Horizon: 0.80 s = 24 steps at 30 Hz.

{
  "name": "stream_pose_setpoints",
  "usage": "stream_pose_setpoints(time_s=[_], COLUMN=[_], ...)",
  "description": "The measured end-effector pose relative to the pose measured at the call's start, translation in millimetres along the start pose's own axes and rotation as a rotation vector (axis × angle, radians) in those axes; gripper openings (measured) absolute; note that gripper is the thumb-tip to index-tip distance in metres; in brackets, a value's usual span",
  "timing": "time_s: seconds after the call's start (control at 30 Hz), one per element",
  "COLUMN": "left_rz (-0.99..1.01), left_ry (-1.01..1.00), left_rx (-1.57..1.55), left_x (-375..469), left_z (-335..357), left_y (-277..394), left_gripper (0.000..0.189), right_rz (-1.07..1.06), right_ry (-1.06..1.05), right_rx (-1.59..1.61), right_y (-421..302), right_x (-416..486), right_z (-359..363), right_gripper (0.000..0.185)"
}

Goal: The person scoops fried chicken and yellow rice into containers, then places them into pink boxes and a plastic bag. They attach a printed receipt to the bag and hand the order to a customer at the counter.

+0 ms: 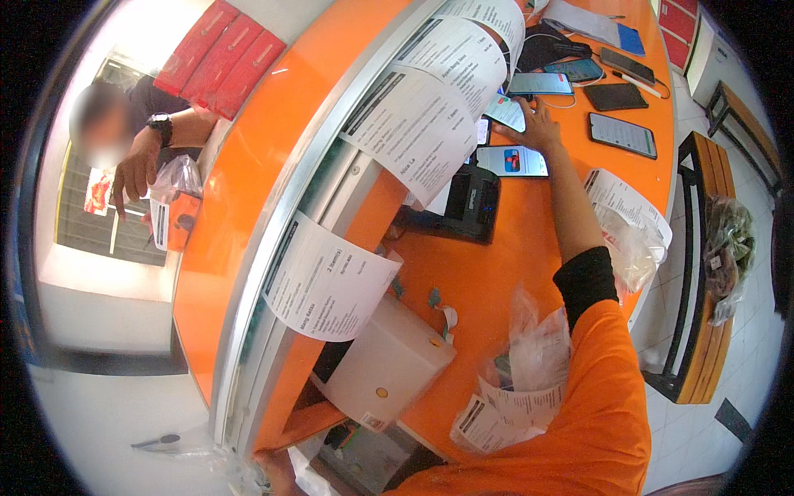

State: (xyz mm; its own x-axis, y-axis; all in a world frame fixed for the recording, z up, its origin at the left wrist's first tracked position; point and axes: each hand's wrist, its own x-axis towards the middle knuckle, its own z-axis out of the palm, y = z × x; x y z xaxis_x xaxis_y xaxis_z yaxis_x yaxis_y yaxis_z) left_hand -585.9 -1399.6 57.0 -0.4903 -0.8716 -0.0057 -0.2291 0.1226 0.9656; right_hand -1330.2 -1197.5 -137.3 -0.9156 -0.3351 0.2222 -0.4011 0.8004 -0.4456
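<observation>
My right hand [536, 127] reaches across the orange counter [521, 242] to a lit smartphone [504, 113]. Its thumb is at the phone's lower edge and the fingers are at the right side, so the phone sits between them. Just below lies a second lit smartphone [508, 162], showing a picture on its screen. Above the hand rests another lit smartphone [541, 84]. A black receipt printer [468, 204] stands left of my forearm. My left hand is out of view.
Printed order slips [412, 133] hang from a metal rail [257, 297]. Plastic bags with slips [527, 384] lie by my sleeve, near a pale grey box [391, 366]. Beyond the raised counter, a person's hand [133, 170] hovers over a bagged orange package [183, 217]. A wooden bench [707, 347] stands right.
</observation>
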Motion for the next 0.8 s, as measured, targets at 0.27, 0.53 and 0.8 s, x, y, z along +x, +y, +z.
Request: stream_pose_setpoints(time_s=[0.27,0.53,0.8], left_rz=[-0.009,0.034,-0.032], left_ry=[0.035,-0.008,0.117], left_rx=[0.105,0.113,0.281], left_x=[-3,1,0], left_z=[-34,25,-34], left_y=[-25,17,-40], left_gripper=[0.098,0.101,0.079], right_rz=[0.008,0.001,-0.036], right_ry=[-0.045,-0.046,0.007], right_rx=[-0.138,-0.093,0.155], right_y=[4,-1,-1], right_x=[3,-2,1], right_z=[11,2,3], right_gripper=[0.073,0.075,0.078])
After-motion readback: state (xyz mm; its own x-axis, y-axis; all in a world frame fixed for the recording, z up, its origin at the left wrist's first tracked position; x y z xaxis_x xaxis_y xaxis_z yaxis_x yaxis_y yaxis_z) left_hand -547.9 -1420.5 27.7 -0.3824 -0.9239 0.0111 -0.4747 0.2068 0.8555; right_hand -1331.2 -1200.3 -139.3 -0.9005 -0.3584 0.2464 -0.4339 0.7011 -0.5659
